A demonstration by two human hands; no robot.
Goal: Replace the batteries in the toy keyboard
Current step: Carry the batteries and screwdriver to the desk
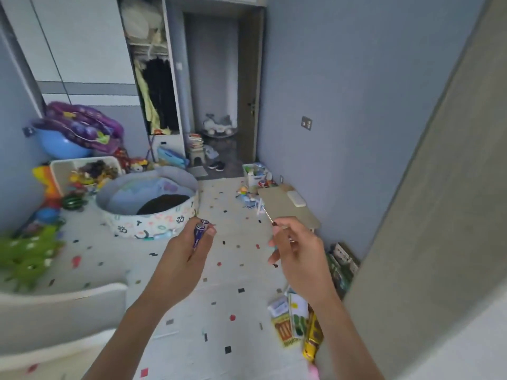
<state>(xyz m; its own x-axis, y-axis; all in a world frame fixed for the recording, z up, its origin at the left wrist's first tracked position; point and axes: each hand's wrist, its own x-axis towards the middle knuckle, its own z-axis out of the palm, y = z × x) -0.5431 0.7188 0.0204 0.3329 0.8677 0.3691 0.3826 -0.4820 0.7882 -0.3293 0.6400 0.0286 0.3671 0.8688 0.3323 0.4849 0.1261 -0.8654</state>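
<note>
My left hand (189, 250) is raised in the middle of the view, fingers closed on purple batteries (199, 233) whose silver ends point up. To its right my right hand (297, 248) pinches a thin screwdriver (267, 216) with its shaft pointing up and to the left. Both hands hover above the patterned floor mat (219, 283). No toy keyboard can be made out in the view.
A round fabric play pit (148, 204) lies ahead on the left, with toy bins and inflatables behind it. A low beige table (285, 207) stands by the right wall. Books (296, 319) lie on the floor at lower right. A white chair (55, 311) is at lower left. An open doorway is ahead.
</note>
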